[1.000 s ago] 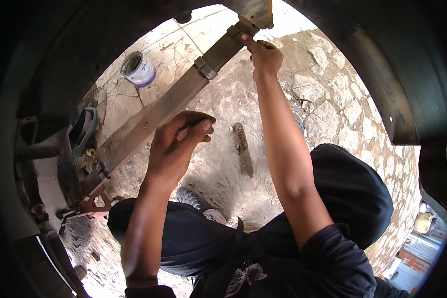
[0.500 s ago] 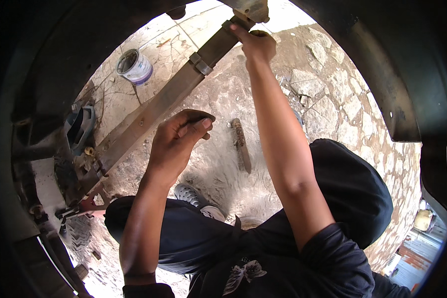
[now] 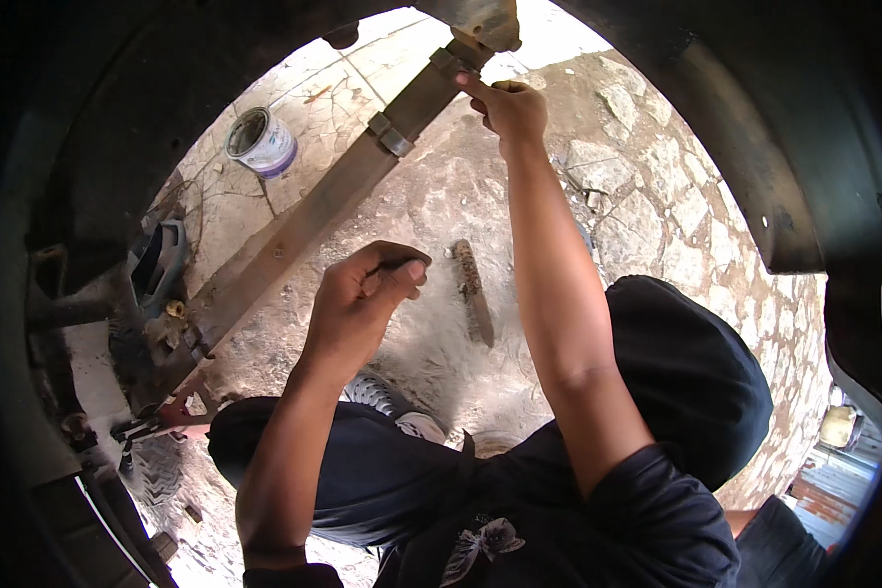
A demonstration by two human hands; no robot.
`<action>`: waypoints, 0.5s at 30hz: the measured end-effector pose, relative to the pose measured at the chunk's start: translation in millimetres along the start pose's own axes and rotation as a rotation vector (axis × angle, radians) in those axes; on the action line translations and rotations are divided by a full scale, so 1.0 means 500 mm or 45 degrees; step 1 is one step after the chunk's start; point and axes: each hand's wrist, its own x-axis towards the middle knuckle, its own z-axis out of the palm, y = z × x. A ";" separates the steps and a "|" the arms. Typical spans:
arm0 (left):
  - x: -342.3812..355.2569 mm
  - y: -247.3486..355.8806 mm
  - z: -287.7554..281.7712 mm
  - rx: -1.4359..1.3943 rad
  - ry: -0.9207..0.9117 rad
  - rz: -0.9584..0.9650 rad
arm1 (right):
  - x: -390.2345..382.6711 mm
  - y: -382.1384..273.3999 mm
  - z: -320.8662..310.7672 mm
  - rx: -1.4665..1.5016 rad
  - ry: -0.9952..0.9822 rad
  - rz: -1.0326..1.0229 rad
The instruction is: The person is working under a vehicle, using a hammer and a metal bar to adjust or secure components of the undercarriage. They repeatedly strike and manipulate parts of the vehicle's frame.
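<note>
A long rusty leaf spring runs diagonally from lower left to the far top, with a metal clip around it. My right hand is at its far end, the thumb tip at the spring's edge near a second clip. The fingers of that hand are curled, and what they hold, if anything, is hidden. Nearer to me, my left hand hovers over the ground with thumb and fingertips pressed together. Whatever may be in that pinch is hidden. Between my arms a dirt-caked, pointed metal bar lies on the ground.
An open paint tin stands on cracked tiles beyond the spring. Dark vehicle bodywork curves around me. A grey plastic piece and brass-coloured fitting are at the left. Stone paving stretches right; dark cloth shows at lower right.
My right hand has drawn back slightly from the spring toward me, its thumb now at the edge. My left hand has lowered slightly, still pinched. More dark cloth shows at lower right.
</note>
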 end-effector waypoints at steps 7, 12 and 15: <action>0.037 -0.010 0.025 0.151 -0.044 0.020 | -0.107 0.073 -0.019 0.550 0.019 -0.124; 0.046 0.026 0.039 0.102 -0.044 0.042 | -0.150 0.049 -0.011 0.924 0.153 -0.194; 0.031 0.045 0.042 0.064 -0.057 0.029 | -0.140 -0.032 0.003 0.978 0.283 -0.404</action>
